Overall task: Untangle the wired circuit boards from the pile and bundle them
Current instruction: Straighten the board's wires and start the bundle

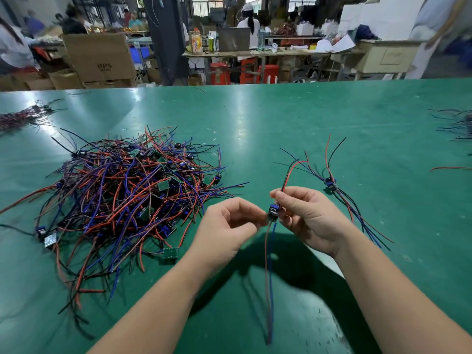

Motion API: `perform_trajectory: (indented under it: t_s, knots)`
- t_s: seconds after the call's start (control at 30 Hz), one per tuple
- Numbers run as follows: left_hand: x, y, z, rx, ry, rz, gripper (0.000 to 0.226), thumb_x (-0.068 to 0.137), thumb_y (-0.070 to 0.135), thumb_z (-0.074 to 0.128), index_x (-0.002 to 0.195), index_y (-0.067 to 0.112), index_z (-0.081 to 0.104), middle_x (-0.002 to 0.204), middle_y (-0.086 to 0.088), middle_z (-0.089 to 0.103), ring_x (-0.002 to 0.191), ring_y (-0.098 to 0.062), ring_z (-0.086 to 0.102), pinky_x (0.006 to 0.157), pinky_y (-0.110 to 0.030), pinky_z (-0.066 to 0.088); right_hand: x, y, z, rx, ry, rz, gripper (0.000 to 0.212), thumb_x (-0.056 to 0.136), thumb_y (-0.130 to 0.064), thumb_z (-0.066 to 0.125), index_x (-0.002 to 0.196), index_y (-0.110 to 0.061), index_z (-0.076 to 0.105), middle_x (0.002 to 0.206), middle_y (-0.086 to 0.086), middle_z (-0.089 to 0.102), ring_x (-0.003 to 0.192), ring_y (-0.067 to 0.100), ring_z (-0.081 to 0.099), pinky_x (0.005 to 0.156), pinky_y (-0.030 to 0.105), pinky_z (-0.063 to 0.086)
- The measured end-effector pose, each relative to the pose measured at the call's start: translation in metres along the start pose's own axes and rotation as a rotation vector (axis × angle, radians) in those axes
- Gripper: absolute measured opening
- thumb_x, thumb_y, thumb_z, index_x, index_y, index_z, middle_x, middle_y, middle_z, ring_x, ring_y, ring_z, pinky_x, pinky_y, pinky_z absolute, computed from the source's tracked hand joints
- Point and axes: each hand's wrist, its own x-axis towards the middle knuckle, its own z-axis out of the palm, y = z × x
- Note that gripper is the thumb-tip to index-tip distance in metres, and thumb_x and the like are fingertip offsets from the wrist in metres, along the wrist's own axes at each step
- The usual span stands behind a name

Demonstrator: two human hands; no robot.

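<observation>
Left hand (227,226) and right hand (304,215) together pinch one wired circuit board (273,213), wires running vertically. Right of it, nearer the right hand, lies the sorted group (330,183); the pile (127,195) lies left.

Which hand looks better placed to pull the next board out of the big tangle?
Probably the left. The left hand is on the same side as the pile, while the right hand pinches the held board and sits nearer the small separate set.
</observation>
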Motion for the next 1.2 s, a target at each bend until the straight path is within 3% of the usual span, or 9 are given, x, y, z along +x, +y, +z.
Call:
perform_trajectory:
  t_s: [0.07, 0.13, 0.3, 0.53, 0.77, 0.83, 0.9, 1.0, 1.2]
  knots:
    - [0.0, 0.005, -0.001, -0.182, -0.013, -0.172, 0.009, 0.08, -0.001, 0.068, 0.085, 0.007, 0.069, 0.08, -0.009, 0.074, 0.068, -0.018, 0.071, 0.061, -0.025, 0.056, -0.001, -0.001, -0.002, -0.046, -0.022, -0.007, 0.007, 0.062, -0.012, 0.068, 0.062, -0.011, 0.075, 0.057, 0.0, 0.063, 0.046, 0.005, 0.055, 0.047, 0.012, 0.046]
    - [-0.003, 0.006, 0.002, -0.247, -0.058, -0.289, 0.015, 0.071, 0.019, 0.073, 0.081, 0.008, 0.075, 0.078, -0.009, 0.073, 0.063, -0.018, 0.07, 0.057, -0.024, 0.055, -0.002, 0.001, -0.001, -0.155, -0.057, 0.002, 0.006, 0.06, -0.015, 0.072, 0.063, -0.011, 0.075, 0.059, 0.001, 0.064, 0.048, 0.006, 0.054, 0.049, 0.013, 0.046]
    - [-0.004, 0.008, 0.004, -0.179, -0.1, -0.388, 0.018, 0.063, 0.02, 0.075, 0.073, 0.006, 0.073, 0.07, -0.012, 0.069, 0.059, -0.015, 0.068, 0.053, -0.021, 0.053, 0.0, 0.003, -0.003, -0.344, 0.051, -0.034, 0.007, 0.07, -0.008, 0.074, 0.064, -0.008, 0.069, 0.055, 0.002, 0.062, 0.044, 0.007, 0.05, 0.044, 0.014, 0.039]
    - [-0.008, 0.012, 0.003, -0.077, -0.312, -0.472, 0.014, 0.062, 0.021, 0.078, 0.069, 0.01, 0.075, 0.073, -0.012, 0.07, 0.064, -0.019, 0.069, 0.06, -0.025, 0.055, 0.012, -0.014, -0.031, -0.017, 0.441, -0.129, 0.007, 0.08, -0.001, 0.069, 0.075, -0.003, 0.065, 0.053, 0.001, 0.064, 0.044, 0.004, 0.056, 0.044, 0.012, 0.044]
    - [-0.005, 0.01, -0.004, -0.126, -0.171, -0.457, 0.018, 0.059, 0.021, 0.078, 0.07, 0.007, 0.074, 0.072, -0.013, 0.07, 0.063, -0.019, 0.069, 0.057, -0.024, 0.055, 0.018, -0.017, -0.039, 0.259, 0.564, -0.264, 0.011, 0.095, -0.011, 0.055, 0.092, -0.001, 0.058, 0.067, 0.011, 0.063, 0.053, 0.013, 0.066, 0.05, 0.015, 0.05]
    - [-0.001, 0.007, -0.005, -0.188, -0.001, -0.447, 0.02, 0.057, 0.021, 0.078, 0.07, 0.006, 0.073, 0.071, -0.013, 0.071, 0.061, -0.016, 0.069, 0.055, -0.023, 0.056, 0.014, -0.016, -0.034, 0.014, 0.49, -0.275, 0.003, 0.09, -0.007, 0.061, 0.089, -0.008, 0.058, 0.072, 0.008, 0.058, 0.053, 0.012, 0.063, 0.05, 0.017, 0.048]
    - [0.003, 0.006, -0.004, -0.24, 0.129, -0.421, 0.023, 0.058, 0.019, 0.076, 0.074, 0.004, 0.071, 0.07, -0.012, 0.071, 0.058, -0.013, 0.068, 0.052, -0.021, 0.055, 0.007, -0.003, -0.024, -0.382, 0.232, -0.316, 0.014, 0.08, -0.008, 0.072, 0.083, -0.016, 0.062, 0.072, 0.003, 0.06, 0.057, 0.012, 0.058, 0.052, 0.018, 0.045]
    - [0.003, 0.006, -0.003, -0.254, 0.17, -0.378, 0.018, 0.066, 0.02, 0.072, 0.076, 0.005, 0.071, 0.068, -0.009, 0.071, 0.054, -0.011, 0.065, 0.049, -0.02, 0.054, 0.001, 0.017, 0.0, -0.906, -0.074, -0.4, 0.023, 0.066, -0.02, 0.084, 0.073, -0.019, 0.062, 0.063, -0.009, 0.057, 0.056, 0.004, 0.048, 0.055, 0.017, 0.041]
    - [0.002, 0.005, -0.001, -0.13, 0.113, -0.33, 0.012, 0.093, 0.01, 0.057, 0.094, 0.015, 0.068, 0.096, -0.007, 0.074, 0.082, -0.016, 0.072, 0.069, -0.028, 0.059, 0.011, 0.01, -0.013, -0.982, 0.309, -0.587, 0.021, 0.069, -0.007, 0.079, 0.071, -0.016, 0.061, 0.064, -0.004, 0.065, 0.057, 0.009, 0.057, 0.061, 0.026, 0.051]
